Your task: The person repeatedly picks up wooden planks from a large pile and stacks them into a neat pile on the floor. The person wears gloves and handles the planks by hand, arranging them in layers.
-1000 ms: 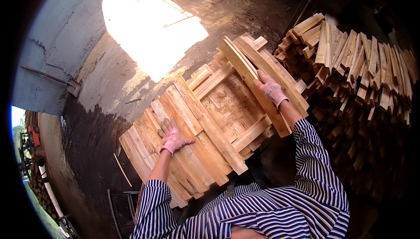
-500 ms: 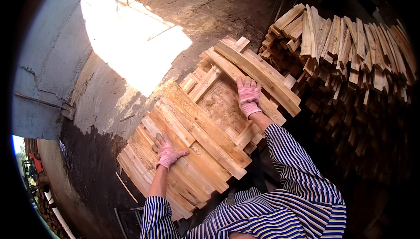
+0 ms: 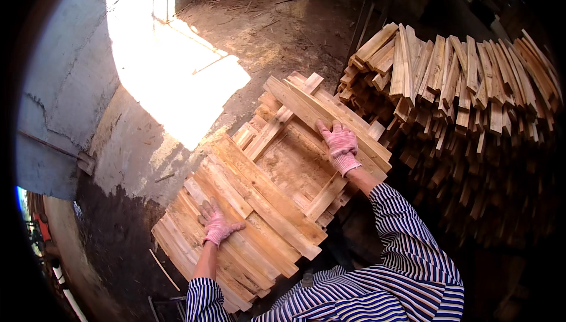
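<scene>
Pink-gloved, my left hand [image 3: 218, 223] lies flat with fingers spread on a row of pale wooden boards [image 3: 259, 240] at the left of a rough wooden stack. My right hand [image 3: 342, 147], in a matching glove, is on a wooden plank [image 3: 303, 105] at the stack's right side. Its thumb points toward the far left and its other fingers bend over the wood, partly hidden. Between my hands a recess [image 3: 295, 156] shows in the stack, bordered by a crosspiece [image 3: 326, 197] on the near side and another crosspiece [image 3: 268, 133] on the far side.
A tall heap of loose wooden slats [image 3: 454, 80] stands close on the right. Bright sunlight falls across the dirt floor [image 3: 265, 24] beyond the stack. A grey wall [image 3: 59, 86] rises at the left. A thin stick [image 3: 164, 269] lies by the stack's left end.
My right hand has turned, with its fingers now more bent, and the inner right plank lies closer against the outer one. My left hand stays flat on the boards. The view has shifted slightly.
</scene>
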A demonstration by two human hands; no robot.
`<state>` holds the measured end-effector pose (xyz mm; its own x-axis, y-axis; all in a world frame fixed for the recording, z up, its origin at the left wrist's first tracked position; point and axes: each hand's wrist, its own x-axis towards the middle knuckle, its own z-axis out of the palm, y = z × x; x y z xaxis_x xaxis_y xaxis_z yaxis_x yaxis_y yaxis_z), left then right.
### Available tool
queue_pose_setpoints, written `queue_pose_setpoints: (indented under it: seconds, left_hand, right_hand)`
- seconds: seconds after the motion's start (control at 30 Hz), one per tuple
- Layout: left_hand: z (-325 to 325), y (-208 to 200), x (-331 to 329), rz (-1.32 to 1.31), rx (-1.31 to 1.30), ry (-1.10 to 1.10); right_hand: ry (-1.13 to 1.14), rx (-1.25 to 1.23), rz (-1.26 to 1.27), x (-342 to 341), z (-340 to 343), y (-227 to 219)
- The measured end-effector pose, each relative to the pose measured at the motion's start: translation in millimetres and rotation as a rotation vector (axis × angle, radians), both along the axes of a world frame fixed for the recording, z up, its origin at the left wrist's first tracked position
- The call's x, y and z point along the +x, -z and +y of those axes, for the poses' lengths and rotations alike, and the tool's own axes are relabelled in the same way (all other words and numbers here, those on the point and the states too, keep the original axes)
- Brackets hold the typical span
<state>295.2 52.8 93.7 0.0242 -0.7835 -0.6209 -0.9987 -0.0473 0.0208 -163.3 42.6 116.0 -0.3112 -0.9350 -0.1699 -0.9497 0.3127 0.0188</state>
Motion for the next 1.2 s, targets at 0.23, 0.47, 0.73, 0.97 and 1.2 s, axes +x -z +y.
queue_pose_setpoints:
  seconds: [0.23, 0.47, 0.73, 0.97, 1.2]
  left_hand:
    - [0.0, -3.1, 3.0, -0.075, 0.017, 0.047]
    - [-2.0, -3.7, 3.0, -0.054, 0.046, 0.027]
    - [5.1, -16.4, 1.5, -0.094, 0.058, 0.021]
    - [-7.4, -13.0, -8.1, -0.076, 0.031, 0.018]
    - [-5.0, -0.6, -14.3, 0.008, -0.044, 0.009]
  right_hand:
    - [0.001, 0.015, -0.119, -16.3, -6.4, 5.2]
    - [-0.22, 0.109, -0.457, 137.0, 34.7, 7.5]
    - [-0.046, -0.201, 0.01, 37.0, -25.2, 32.8]
    - [-0.052, -0.109, -0.241, -26.4, -36.9, 48.3]
    - [-0.08, 0.246, -0.881, 87.6, -5.4, 29.4]
